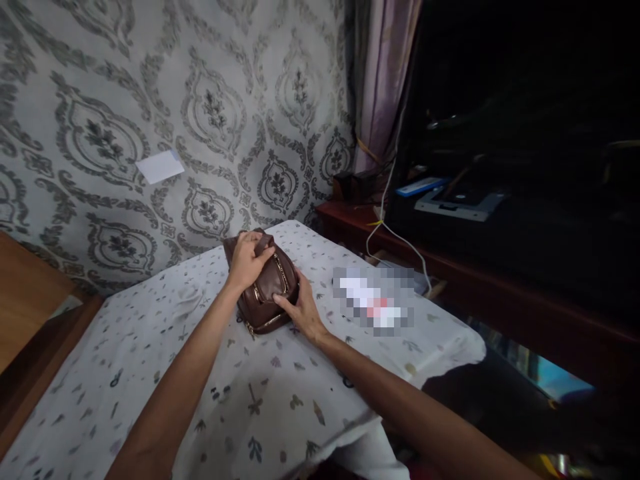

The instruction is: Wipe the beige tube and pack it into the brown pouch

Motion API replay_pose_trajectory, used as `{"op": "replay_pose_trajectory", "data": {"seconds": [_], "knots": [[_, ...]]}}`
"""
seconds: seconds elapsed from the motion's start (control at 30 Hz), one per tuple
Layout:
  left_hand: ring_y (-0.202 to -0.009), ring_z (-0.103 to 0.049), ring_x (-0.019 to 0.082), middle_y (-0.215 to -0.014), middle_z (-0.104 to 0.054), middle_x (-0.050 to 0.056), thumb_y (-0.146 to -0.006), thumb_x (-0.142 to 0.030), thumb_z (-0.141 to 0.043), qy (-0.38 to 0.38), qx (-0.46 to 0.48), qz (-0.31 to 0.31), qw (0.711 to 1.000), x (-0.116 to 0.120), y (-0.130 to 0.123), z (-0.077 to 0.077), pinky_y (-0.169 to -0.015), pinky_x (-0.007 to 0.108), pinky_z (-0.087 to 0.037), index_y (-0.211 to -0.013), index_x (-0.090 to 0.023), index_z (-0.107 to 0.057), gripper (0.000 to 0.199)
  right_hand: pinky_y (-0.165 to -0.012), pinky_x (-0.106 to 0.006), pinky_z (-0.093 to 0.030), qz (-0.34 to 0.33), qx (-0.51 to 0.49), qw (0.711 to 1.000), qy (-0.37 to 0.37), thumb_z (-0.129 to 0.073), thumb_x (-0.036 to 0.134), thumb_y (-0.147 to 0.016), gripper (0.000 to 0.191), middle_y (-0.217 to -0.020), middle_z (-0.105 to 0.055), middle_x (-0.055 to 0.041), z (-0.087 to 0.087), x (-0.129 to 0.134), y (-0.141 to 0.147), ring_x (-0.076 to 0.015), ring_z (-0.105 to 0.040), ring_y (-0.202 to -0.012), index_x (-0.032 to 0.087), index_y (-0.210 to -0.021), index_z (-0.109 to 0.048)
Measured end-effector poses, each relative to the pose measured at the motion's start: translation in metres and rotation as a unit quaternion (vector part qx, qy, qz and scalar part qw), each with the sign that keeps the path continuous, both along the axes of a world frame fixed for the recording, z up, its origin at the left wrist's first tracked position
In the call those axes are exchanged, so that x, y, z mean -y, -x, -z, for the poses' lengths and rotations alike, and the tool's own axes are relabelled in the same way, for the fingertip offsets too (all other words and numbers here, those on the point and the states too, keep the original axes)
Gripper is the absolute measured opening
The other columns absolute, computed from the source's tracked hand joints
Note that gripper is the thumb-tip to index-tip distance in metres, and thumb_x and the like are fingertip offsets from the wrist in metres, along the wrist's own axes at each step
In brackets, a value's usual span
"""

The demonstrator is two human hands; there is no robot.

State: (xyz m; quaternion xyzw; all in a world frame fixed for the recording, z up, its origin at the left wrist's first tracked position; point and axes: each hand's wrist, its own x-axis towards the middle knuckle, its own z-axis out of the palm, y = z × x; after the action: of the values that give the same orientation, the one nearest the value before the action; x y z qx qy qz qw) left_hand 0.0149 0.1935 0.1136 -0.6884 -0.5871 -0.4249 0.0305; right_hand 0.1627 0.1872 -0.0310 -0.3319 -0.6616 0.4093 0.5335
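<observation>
A small brown leather bag (267, 285) with gold-coloured zips lies on the patterned white cloth (280, 413). My left hand (249, 260) grips its upper end, close to a short brown strap (263, 245), with the thumb laid over the front. On the right side, my right hand (303, 308) clasps the bag's edge, its thumb pressing near the front pocket zip and its fingers partly hidden behind. The main zip (265, 326) runs along the rounded lower edge nearest me; whether it is fully closed I cannot tell.
A blurred-out item (370, 300) sits on the cloth to the right. Behind it stands a dark red wooden cabinet (450, 287) with a white cable (383, 207). Patterned wallpaper (215, 113) rises at the back, and a wooden panel (30, 293) borders the left side.
</observation>
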Motion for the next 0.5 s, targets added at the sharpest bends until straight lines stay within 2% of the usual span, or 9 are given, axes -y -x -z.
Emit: {"op": "replay_pose_trajectory", "data": {"seconds": [0.5], "knots": [[-0.127,-0.053,0.028,-0.112,-0.068,0.007,-0.084,-0.025,-0.068,0.023,-0.064,0.069,0.995,0.0080,-0.0002,-0.0091,-0.115,0.047,-0.039,-0.083,-0.020,-0.071,0.006,-0.121,-0.057,-0.032,0.010,0.022,0.999,-0.026,-0.063,0.066,-0.086,0.089,-0.152,-0.048,-0.0172,0.0014,-0.0009,0.0000,-0.0348,-0.041,-0.144,0.019,-0.155,-0.033]]}}
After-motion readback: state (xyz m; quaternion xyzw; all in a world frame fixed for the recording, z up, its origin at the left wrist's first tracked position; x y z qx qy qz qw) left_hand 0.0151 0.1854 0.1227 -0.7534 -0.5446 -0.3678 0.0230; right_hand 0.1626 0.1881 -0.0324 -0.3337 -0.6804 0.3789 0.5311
